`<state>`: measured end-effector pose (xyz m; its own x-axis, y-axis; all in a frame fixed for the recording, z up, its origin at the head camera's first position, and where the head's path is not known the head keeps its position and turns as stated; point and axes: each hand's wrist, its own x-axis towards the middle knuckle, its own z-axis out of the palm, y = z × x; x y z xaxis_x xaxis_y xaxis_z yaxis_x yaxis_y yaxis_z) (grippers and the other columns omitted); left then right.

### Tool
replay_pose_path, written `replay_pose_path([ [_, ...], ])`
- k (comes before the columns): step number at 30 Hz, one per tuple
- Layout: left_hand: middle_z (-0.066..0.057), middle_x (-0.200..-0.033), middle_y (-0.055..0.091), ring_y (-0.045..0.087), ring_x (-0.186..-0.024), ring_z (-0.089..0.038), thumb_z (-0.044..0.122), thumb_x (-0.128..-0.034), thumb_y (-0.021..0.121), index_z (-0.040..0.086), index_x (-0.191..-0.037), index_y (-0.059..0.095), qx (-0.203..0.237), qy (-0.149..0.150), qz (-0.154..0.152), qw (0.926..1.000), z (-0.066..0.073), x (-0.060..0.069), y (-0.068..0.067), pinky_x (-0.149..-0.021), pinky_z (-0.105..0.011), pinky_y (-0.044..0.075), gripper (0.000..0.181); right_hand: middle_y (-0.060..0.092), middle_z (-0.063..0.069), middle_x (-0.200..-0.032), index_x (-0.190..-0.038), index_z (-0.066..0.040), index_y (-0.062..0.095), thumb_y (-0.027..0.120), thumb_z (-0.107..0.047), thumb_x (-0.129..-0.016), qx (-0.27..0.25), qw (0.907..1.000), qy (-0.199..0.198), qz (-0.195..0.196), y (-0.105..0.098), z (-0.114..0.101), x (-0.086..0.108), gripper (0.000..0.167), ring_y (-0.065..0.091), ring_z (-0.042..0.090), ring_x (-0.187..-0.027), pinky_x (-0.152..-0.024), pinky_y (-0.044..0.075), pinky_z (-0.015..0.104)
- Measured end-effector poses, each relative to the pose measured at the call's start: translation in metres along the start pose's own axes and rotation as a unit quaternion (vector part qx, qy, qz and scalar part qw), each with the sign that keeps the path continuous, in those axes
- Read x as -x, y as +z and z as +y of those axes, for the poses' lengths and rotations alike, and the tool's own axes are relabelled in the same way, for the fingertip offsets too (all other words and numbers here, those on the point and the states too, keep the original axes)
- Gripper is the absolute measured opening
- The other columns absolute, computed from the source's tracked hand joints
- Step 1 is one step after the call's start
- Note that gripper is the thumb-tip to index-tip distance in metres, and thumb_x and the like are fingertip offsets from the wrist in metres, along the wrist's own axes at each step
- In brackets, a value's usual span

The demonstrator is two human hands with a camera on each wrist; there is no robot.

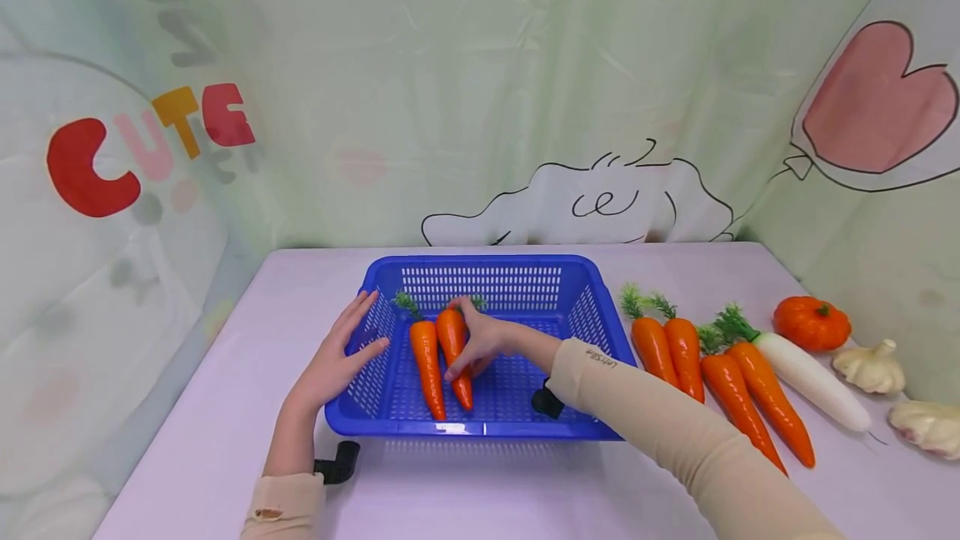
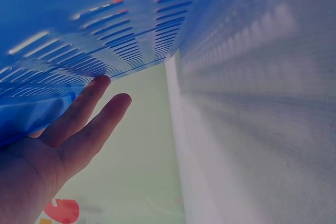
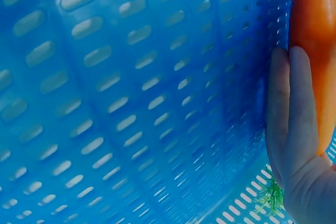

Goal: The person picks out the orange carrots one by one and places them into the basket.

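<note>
A blue plastic basket (image 1: 517, 430) with slotted walls stands on the table. Inside it two orange carrots with green tops lie side by side, the left carrot (image 1: 427, 369) and the right carrot (image 1: 452, 336). My right hand (image 1: 483, 340) reaches into the basket and holds the right carrot, thumb on one side and fingers on the other. In the right wrist view, fingers lie along that carrot (image 3: 317, 19) near the basket floor. My left hand (image 1: 337, 361) is at the basket's left rim, fingers extended along its outside, as the left wrist view also shows.
Right of the basket lie several more carrots (image 1: 684, 348), a white radish (image 1: 810, 382), a small pumpkin (image 1: 812, 323) and two garlic bulbs (image 1: 872, 367). A printed curtain (image 1: 480, 90) hangs behind the pale table (image 1: 465, 490).
</note>
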<state>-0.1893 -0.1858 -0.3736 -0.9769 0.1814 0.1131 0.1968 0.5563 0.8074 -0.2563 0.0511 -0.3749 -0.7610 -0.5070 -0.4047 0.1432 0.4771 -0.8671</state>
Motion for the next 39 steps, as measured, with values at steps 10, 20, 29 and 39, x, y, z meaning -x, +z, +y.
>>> replay_pose_path([
  [10,-0.005,-0.153,0.009,0.009,-0.137,-0.035,0.033,-0.0887,0.057,0.025,-0.146,0.023,0.003,0.003,0.000,1.0000,-0.002,-0.001,0.001,-0.098,-0.068,0.015,0.067,0.032,0.023,-0.126,-0.139,-0.020,0.015,0.076,-0.001,-0.070,0.001,0.9999,0.000,-0.015,-0.007,-0.002,0.004,0.094,0.062,0.032,-0.066,-0.064,0.055,0.042],
  [20,-0.004,-0.153,0.009,0.009,-0.137,-0.034,0.033,-0.0890,0.056,0.024,-0.146,0.023,0.003,0.003,0.002,1.0000,0.000,-0.003,0.001,-0.098,-0.068,0.015,0.067,0.032,0.028,-0.129,-0.141,-0.018,0.011,0.072,-0.009,-0.078,-0.022,0.9986,-0.040,-0.028,-0.024,-0.011,0.015,0.089,0.060,0.044,-0.091,-0.077,0.051,0.049],
  [29,-0.004,-0.153,0.009,0.009,-0.137,-0.035,0.031,-0.0891,0.056,0.025,-0.146,0.023,0.003,-0.001,0.003,1.0000,0.000,-0.001,0.001,-0.098,-0.067,0.016,0.067,0.035,0.029,-0.131,-0.142,-0.016,0.012,0.072,-0.014,-0.078,0.010,0.9950,-0.092,-0.039,-0.031,-0.020,0.030,0.087,0.056,0.045,-0.099,-0.078,0.050,0.051],
  [39,-0.004,-0.153,0.009,0.008,-0.137,-0.035,0.032,-0.0890,0.056,0.026,-0.146,0.023,0.005,0.003,0.003,1.0000,-0.003,-0.001,0.001,-0.097,-0.068,0.015,0.067,0.038,0.025,-0.131,-0.141,-0.021,0.012,0.067,-0.023,-0.084,0.054,0.9904,-0.119,-0.045,-0.044,-0.030,0.053,0.079,0.061,0.029,-0.095,-0.078,0.051,0.047],
])
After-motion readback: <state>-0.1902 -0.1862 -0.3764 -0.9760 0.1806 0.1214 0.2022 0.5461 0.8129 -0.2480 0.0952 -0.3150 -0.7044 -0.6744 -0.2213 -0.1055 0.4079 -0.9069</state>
